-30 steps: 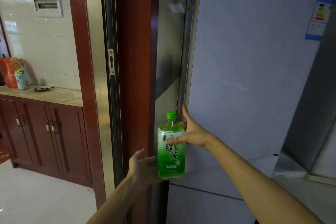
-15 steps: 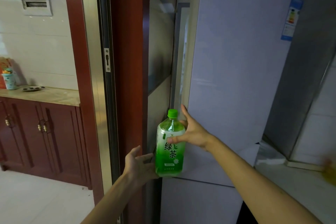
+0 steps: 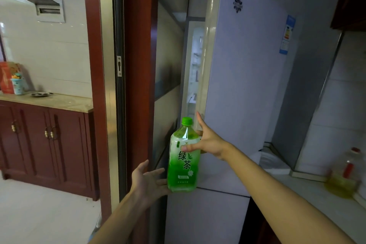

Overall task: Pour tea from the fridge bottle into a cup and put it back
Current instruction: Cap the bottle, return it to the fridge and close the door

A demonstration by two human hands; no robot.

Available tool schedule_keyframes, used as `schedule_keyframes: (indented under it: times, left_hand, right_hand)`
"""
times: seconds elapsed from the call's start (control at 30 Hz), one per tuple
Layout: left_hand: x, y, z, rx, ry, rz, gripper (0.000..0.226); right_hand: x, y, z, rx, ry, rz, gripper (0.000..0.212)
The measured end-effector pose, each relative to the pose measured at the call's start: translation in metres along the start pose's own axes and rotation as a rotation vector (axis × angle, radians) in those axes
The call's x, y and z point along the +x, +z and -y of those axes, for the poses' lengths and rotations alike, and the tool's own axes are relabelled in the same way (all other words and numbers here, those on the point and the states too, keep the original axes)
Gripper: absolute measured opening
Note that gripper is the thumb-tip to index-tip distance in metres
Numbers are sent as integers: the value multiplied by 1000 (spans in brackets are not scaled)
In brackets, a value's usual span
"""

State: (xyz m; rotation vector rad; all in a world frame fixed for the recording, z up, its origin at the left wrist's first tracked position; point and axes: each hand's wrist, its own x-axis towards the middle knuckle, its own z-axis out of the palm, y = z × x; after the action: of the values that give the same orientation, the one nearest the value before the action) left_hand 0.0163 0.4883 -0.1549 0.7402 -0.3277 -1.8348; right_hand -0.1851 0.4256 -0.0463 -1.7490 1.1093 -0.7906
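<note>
A green tea bottle point(image 3: 183, 166) with a green cap stands upright in front of the white fridge's left edge. My left hand point(image 3: 148, 182) holds it at the base, fingers spread around the bottom. My right hand point(image 3: 210, 142) is at the edge of the upper fridge door point(image 3: 247, 85). Its fingers reach behind the bottle to the door edge and its thumb lies across the bottle's label. The door stands ajar, and a narrow lit strip of the fridge interior point(image 3: 195, 65) shows. No cup is in view.
A red-brown door frame point(image 3: 136, 65) stands close on the left of the fridge. The lower fridge door point(image 3: 206, 216) is closed. A yellow oil bottle point(image 3: 344, 180) sits on the counter at right. Beyond the doorway is a wooden cabinet point(image 3: 45, 134) with small items on top.
The upper fridge door has swung from closed to ajar, exposing the lit interior. Both hands and the bottle stay almost where they were in front of the door edge.
</note>
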Motion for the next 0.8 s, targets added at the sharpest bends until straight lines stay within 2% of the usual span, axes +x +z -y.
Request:
schedule_keyframes:
  times: [0.13, 0.23, 0.33, 0.43, 0.57, 0.8]
  left_hand:
    - [-20, 4, 7, 11, 27, -23, 80]
    - [-29, 9, 7, 29, 43, -40, 80]
    - [-31, 15, 5, 32, 43, -28, 79]
    - [-29, 21, 7, 42, 26, -25, 76]
    - [-21, 30, 16, 65, -12, -15, 76]
    - [-19, 39, 40, 80, -97, 13, 74]
  right_hand:
    - [-8, 1, 6, 2, 16, 26, 142]
    - [-13, -2, 9, 7, 36, 0, 153]
    - [-21, -9, 7, 58, 24, -35, 142]
    - [-30, -16, 3, 71, 9, -60, 137]
    - [-41, -21, -1, 29, 20, -77, 151]
    - [-69, -33, -11, 24, 12, -97, 150]
